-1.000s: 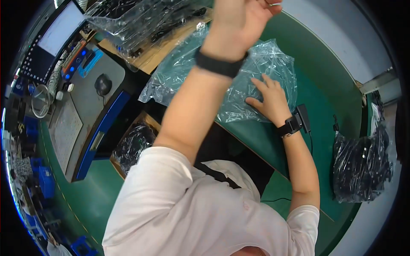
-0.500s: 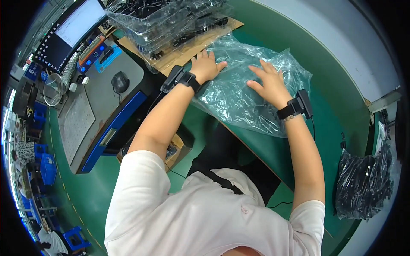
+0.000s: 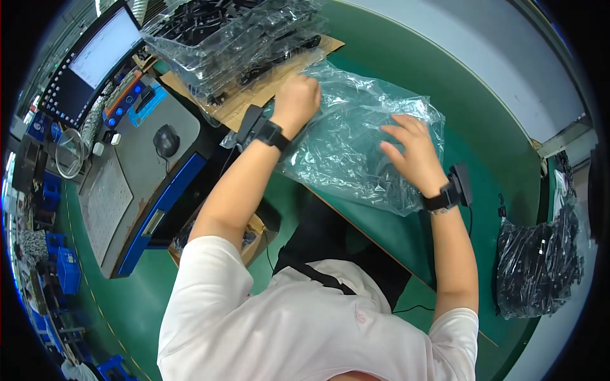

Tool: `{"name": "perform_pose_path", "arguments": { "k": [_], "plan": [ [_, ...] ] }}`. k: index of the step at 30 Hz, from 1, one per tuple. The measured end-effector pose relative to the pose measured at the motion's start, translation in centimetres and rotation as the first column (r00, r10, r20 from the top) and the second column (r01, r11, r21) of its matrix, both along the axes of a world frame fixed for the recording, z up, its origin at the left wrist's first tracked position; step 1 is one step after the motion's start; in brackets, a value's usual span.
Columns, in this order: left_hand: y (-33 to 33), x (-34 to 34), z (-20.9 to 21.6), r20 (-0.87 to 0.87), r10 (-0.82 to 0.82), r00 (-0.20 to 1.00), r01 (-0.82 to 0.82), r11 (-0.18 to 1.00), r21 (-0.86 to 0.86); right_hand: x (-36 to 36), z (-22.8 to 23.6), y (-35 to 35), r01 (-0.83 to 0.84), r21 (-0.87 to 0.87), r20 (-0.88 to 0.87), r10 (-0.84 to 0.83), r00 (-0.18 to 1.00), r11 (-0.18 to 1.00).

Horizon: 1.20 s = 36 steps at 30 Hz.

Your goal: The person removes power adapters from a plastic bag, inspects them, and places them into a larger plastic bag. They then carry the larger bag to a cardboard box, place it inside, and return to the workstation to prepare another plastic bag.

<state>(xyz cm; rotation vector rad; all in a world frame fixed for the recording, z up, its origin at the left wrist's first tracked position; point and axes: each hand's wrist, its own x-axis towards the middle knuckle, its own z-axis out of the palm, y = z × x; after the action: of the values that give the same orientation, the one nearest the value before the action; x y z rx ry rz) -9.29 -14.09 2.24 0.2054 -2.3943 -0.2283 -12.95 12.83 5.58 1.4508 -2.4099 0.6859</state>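
Note:
A large clear plastic bag point(image 3: 346, 136) lies spread and crinkled on the green tabletop in front of me. At the bag's left edge, beside the cardboard, my left hand point(image 3: 297, 100) is closed, its fingers curled down onto the film; the fingertips are hidden. My right hand point(image 3: 414, 151) lies over the right part of the bag with fingers apart and bent, holding nothing. Whether its fingertips press on the film, I cannot tell. Each wrist wears a black strap with a small black box.
Stacked clear plastic trays point(image 3: 235, 44) with black parts stand on a cardboard sheet point(image 3: 244, 105) at the far left. A grey workstation with a mouse point(image 3: 166, 140) and a monitor point(image 3: 95, 60) is further left. A bag of black parts point(image 3: 537, 267) sits at the right.
My left hand has gone from flat, spread fingers to a closed grip at the bag's left edge. My right hand has shifted slightly nearer to me. The whole view has swung a little.

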Motion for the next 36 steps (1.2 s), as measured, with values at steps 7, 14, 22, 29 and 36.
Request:
{"name": "perform_pose_path", "arguments": {
  "k": [7, 14, 22, 29, 36],
  "plan": [
    [5.8, 10.5, 9.4, -0.027, -0.508, 0.861, 0.347, 0.549, 0.76, 3.8, 3.1, 9.9, 0.222, -0.07, -0.036, -0.225, 0.974, 0.973],
    [12.9, 18.0, 3.1, -0.229, -0.656, 0.719, 0.511, 0.277, 0.813, 12.2, 2.2, 20.6, 0.436, -0.02, 0.29, -0.413, 0.864, 0.9],
    [25.5, 10.5, 0.5, -0.053, -0.917, 0.395, 0.811, 0.32, 0.49, 20.1, -6.1, 29.4, 0.885, -0.036, 0.16, -0.872, 0.464, 0.464],
    [28.0, 10.1, -2.9, 0.133, -0.814, 0.565, 0.791, 0.58, 0.193, 19.3, -8.3, 28.0, 0.85, -0.321, -0.094, -0.907, 0.41, 0.418],
    [28.3, 9.2, -2.8, 0.286, -0.785, 0.549, 0.775, 0.607, 0.179, 18.0, -8.7, 28.8, 0.842, -0.29, -0.227, -0.888, 0.401, 0.455]
  ]
}}
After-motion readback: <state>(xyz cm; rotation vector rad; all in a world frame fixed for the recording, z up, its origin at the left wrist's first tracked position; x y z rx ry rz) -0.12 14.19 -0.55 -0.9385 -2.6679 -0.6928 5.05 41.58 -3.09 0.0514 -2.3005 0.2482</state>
